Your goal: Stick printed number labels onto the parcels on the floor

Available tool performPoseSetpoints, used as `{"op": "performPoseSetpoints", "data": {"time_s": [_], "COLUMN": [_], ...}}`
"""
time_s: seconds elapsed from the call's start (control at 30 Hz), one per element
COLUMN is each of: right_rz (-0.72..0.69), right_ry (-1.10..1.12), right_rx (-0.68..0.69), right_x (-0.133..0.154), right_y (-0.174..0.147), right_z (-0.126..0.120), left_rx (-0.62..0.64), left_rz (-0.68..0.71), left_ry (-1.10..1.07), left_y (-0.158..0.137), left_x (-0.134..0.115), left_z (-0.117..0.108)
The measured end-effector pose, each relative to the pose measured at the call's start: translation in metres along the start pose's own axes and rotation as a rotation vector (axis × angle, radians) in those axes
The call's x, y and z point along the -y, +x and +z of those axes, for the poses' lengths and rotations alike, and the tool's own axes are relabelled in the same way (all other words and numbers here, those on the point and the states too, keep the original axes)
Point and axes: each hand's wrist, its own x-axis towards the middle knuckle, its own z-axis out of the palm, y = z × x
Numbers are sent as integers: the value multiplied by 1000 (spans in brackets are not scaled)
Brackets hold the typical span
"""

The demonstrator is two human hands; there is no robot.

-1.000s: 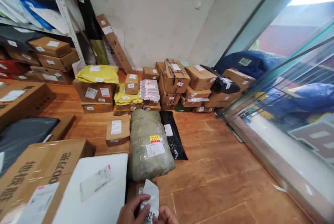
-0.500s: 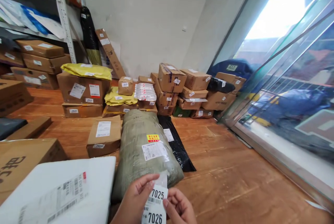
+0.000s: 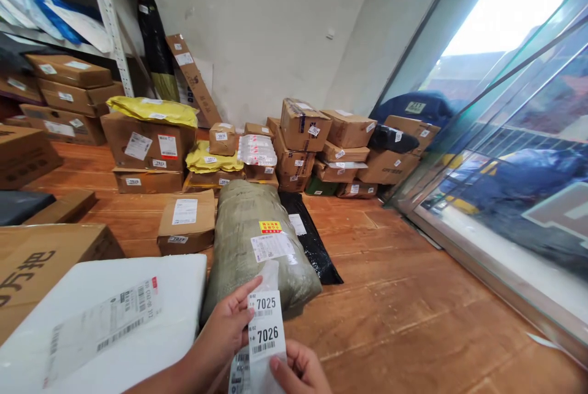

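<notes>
The left hand (image 3: pixel 225 329) and the right hand (image 3: pixel 301 372) held a strip of labels (image 3: pixel 265 333) between them, low in the middle of the view. The left grip was closed on the strip's left edge, thumb on the front beside the number 7025; the right grip pinched the lower edge, thumb on the front just under 7026. The strip stood upright facing the camera, with a bare piece of backing paper sticking up above the top label. It was held above the wooden floor (image 3: pixel 404 320), in front of the near end of a big grey-green sack (image 3: pixel 257 247) that lay on the floor. A white parcel (image 3: pixel 114 320) lay just left of the left hand, resting on a large cardboard box (image 3: pixel 41 265). A small box (image 3: pixel 186 222) sat on the floor beside the sack's left side, and a black bag (image 3: pixel 310 238) lay along its right side. More boxes (image 3: pixel 303 130) were stacked against the far wall, and a glass wall (image 3: pixel 505 185) ran along the right.
</notes>
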Motion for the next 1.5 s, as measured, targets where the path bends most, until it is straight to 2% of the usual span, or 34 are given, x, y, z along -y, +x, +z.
{"op": "performPoseSetpoints", "data": {"time_s": [0.1, 0.23, 0.47, 0.67, 0.93, 1.0, 1.1, 1.2, 1.4, 1.5], "right_rz": [38, 32, 53, 59, 26, -52, -207, -294, -299, -240], "right_ry": [-86, -98, -108, -140, -69, -1, 103, 94, -84, -45], "right_rx": [58, 59, 74, 59, 84, 45, -98, -197, -295, -208], "right_x": [16, 28, 26, 32, 28, 27, 30, 36, 41, 41], "right_y": [-5, -8, -9, -12, -11, -9, -5, -4, -9, -10], "right_z": [3, 11, 14, 17, 17, 18, 19, 18, 14, 12], "left_rx": [-5, -1, 59, 1, 13, 37, 136, 239, 300, 309], "left_rz": [7, -2, 24, 9, 17, 25, 54, 112, 108, 152], "left_ry": [19, 31, 54, 51, 119, 168, 251, 286, 440, 590], "left_y": [-3, -5, -8, -11, -12, -8, -1, 5, 5, -1], "left_x": [-5, -12, -11, -18, -17, -12, 0, 16, 28, 21], "left_z": [2, 3, -2, 5, 5, 0, -9, -16, -20, -17]}}
